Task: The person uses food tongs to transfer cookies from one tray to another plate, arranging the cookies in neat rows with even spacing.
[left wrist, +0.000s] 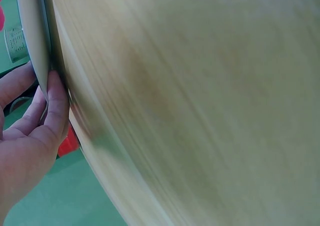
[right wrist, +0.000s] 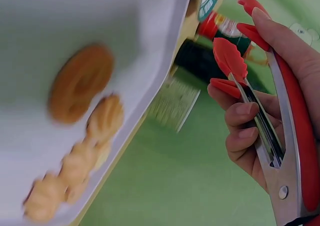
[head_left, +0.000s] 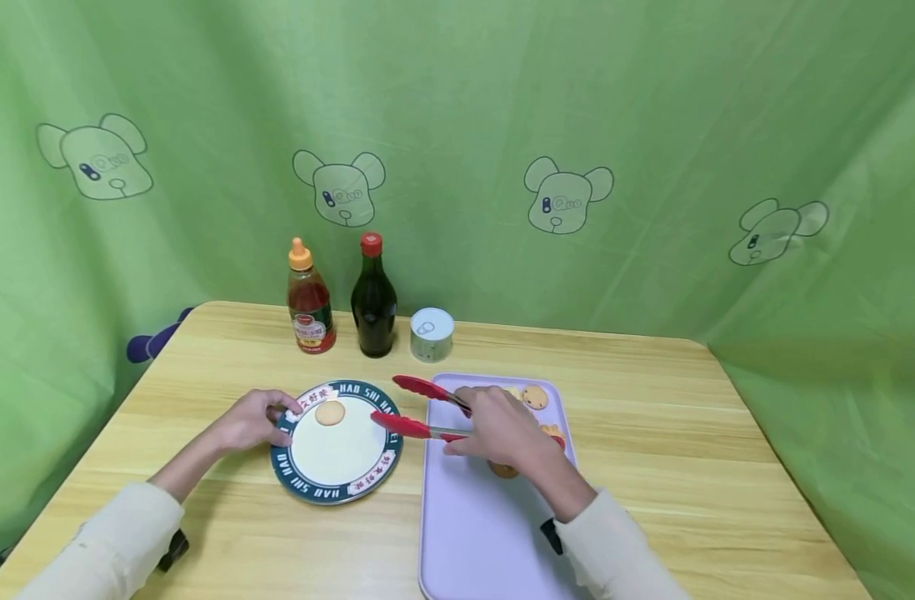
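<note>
My left hand pinches the left rim of a round white plate with a dark green lettered border. In the left wrist view, the fingers sit under the plate's edge. One pale round cookie lies on the plate near its top. My right hand grips tongs with red tips and red handles. The tongs' tips are spread apart with nothing between them, pointing left above the plate's right rim. Beneath the right hand is a lilac tray with several baked pieces, partly hidden by the hand.
On the tray lie a dotted round cookie, a brown oval biscuit and several ridged golden pastries. Along the table's back stand an orange-capped sauce bottle, a dark red-capped bottle and a can. A green curtain hangs behind.
</note>
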Action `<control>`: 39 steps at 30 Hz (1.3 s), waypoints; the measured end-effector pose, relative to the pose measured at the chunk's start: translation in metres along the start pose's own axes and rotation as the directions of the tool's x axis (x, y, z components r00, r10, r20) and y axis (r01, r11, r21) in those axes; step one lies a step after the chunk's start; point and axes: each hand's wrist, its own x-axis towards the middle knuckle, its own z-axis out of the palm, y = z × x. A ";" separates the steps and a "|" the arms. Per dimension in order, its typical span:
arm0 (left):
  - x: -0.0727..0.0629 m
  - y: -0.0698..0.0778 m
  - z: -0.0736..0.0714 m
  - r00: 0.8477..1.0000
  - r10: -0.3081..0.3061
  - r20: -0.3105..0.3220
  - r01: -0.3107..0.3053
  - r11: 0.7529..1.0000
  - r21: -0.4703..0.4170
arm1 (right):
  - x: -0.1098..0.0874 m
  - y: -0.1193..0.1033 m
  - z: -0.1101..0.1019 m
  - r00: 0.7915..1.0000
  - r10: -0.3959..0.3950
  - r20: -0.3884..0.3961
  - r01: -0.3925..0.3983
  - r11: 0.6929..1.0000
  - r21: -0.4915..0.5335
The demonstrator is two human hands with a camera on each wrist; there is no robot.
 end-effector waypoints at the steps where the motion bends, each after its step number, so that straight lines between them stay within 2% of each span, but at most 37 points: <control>1: 0.000 0.000 0.000 1.000 0.000 0.000 0.000 1.000 -0.001 | -0.003 0.005 -0.001 1.000 0.009 -0.003 -0.009 1.000 -0.001; 5: 0.000 -0.001 0.000 1.000 0.002 0.005 -0.002 1.000 -0.002 | -0.012 0.023 -0.007 0.999 0.031 -0.033 -0.032 0.999 -0.011; 16: -0.001 0.002 -0.001 1.000 -0.009 0.008 0.009 1.000 0.013 | -0.039 0.058 -0.017 0.997 -0.017 -0.077 0.015 0.999 -0.034; 29: 0.001 0.003 0.000 1.000 -0.010 0.009 0.010 1.000 -0.001 | -0.079 0.095 -0.023 0.999 0.023 -0.046 -0.025 0.999 -0.038; 35: 0.001 0.002 0.000 1.000 -0.019 0.009 0.019 1.000 0.003 | -0.092 0.107 -0.022 0.997 0.080 0.008 -0.080 0.997 -0.012; 39: 0.000 0.002 -0.001 1.000 -0.020 0.010 0.020 1.000 0.010 | -0.097 0.114 -0.019 0.997 0.079 0.011 -0.079 0.997 0.008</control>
